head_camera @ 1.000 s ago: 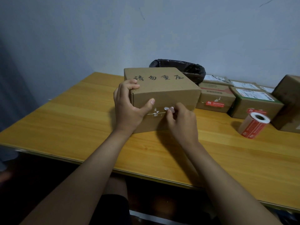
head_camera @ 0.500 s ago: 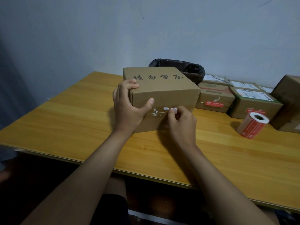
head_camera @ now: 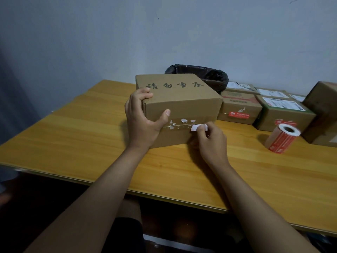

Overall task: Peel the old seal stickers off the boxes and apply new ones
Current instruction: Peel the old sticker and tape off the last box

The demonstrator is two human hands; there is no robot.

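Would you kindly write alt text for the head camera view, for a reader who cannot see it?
A right hand pinches a white sticker strip peeling off the front of a brown cardboard box, which the left hand steadies on a yellow wooden table. A red-and-white sticker roll and more sealed cardboard boxes sit to the right.

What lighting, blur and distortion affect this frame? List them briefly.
Head view: dim, flat light with a bluish wall; soft shadows beside the roll of stickers; wide-angle bending along the table edge; box lettering sharp, sticker piece in the right hand slightly soft.
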